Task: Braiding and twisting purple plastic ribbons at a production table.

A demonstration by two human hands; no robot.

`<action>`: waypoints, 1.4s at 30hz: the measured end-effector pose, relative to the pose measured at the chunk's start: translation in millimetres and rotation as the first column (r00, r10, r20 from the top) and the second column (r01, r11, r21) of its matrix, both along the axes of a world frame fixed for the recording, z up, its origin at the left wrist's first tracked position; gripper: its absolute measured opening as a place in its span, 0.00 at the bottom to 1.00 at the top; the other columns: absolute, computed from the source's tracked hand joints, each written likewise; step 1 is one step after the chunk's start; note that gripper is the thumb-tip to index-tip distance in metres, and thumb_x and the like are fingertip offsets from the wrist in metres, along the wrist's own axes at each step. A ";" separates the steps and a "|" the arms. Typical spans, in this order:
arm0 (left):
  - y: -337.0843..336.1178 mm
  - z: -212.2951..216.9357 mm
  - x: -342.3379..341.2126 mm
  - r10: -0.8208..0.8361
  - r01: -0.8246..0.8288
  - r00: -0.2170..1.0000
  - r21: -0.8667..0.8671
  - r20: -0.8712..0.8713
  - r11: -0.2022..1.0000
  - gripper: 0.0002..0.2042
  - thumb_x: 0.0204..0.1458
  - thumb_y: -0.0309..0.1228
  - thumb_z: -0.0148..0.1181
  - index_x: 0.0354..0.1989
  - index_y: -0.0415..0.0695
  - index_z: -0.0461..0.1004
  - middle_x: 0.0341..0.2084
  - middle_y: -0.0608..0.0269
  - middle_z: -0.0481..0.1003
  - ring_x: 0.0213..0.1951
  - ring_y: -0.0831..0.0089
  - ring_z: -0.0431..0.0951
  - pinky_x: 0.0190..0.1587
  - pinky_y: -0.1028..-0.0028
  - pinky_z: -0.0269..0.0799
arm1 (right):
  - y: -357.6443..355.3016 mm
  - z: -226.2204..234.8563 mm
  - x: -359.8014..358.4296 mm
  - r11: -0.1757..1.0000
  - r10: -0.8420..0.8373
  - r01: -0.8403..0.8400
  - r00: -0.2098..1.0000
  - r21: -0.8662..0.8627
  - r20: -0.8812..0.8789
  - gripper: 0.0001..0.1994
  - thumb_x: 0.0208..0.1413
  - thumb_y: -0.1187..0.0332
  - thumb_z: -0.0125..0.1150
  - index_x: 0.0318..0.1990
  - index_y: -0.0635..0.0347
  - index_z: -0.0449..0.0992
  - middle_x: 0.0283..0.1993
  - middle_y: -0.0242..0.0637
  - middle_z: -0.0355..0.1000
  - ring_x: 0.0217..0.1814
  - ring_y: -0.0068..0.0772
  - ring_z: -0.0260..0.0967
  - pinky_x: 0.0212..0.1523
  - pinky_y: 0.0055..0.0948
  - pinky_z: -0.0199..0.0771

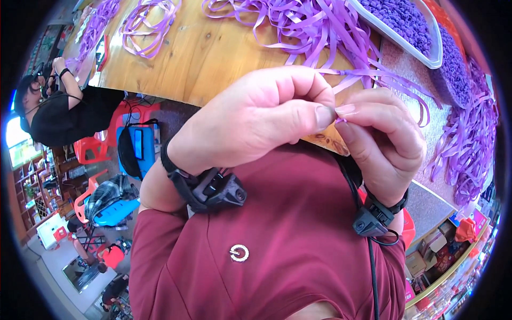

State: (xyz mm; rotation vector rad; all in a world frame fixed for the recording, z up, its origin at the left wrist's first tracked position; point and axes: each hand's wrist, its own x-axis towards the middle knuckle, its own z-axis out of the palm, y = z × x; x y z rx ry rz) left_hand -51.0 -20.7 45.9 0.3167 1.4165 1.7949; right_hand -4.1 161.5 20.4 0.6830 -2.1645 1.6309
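Note:
My left hand [256,114] and my right hand [386,128] meet in front of my chest, just over the table's near edge. Thumb and forefinger of each are pinched together, fingertips almost touching. Between them shows a tiny bit of purple ribbon [341,121]; the rest of it is hidden by my fingers. Behind the right hand, long purple ribbon strips [397,80] run across the table from a tangled ribbon pile [325,26]. Whether the pinched bit joins those strips I cannot tell.
The wooden table [197,53] also bears a loose ribbon bundle [152,26]. At the far right stand a clear plastic tub [436,57] of small purple knotted pieces and a hanging ribbon heap [466,144]. A person in black [64,114] sits at the left, near blue and red chairs [140,149].

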 end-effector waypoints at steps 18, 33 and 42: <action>10.1 -1.1 10.0 0.156 -0.158 0.987 0.045 0.045 0.986 0.06 0.47 0.24 0.55 0.33 0.39 0.67 0.27 0.73 0.67 0.29 0.88 0.64 0.33 0.88 0.61 | -1.6 5.3 5.2 0.965 -0.161 0.180 0.980 0.189 -0.116 0.10 0.40 0.83 0.61 0.34 0.66 0.74 0.31 0.41 0.70 0.31 0.29 0.69 0.29 0.20 0.66; 18.8 -6.8 13.9 0.222 -0.197 0.965 0.167 -0.141 0.966 0.06 0.52 0.22 0.48 0.37 0.35 0.68 0.32 0.62 0.71 0.34 0.81 0.71 0.38 0.82 0.66 | -3.0 -3.9 7.1 0.971 -0.236 0.236 0.972 -0.021 0.011 0.07 0.44 0.85 0.54 0.32 0.67 0.69 0.30 0.34 0.64 0.31 0.20 0.60 0.33 0.16 0.59; 20.7 -4.5 14.0 0.177 -0.174 0.984 0.140 -0.007 0.975 0.07 0.51 0.23 0.51 0.38 0.34 0.68 0.30 0.62 0.73 0.31 0.81 0.73 0.36 0.83 0.69 | -0.6 -4.9 9.0 0.968 -0.251 0.251 0.968 -0.003 -0.012 0.07 0.44 0.84 0.55 0.32 0.66 0.69 0.29 0.33 0.64 0.30 0.21 0.60 0.32 0.16 0.58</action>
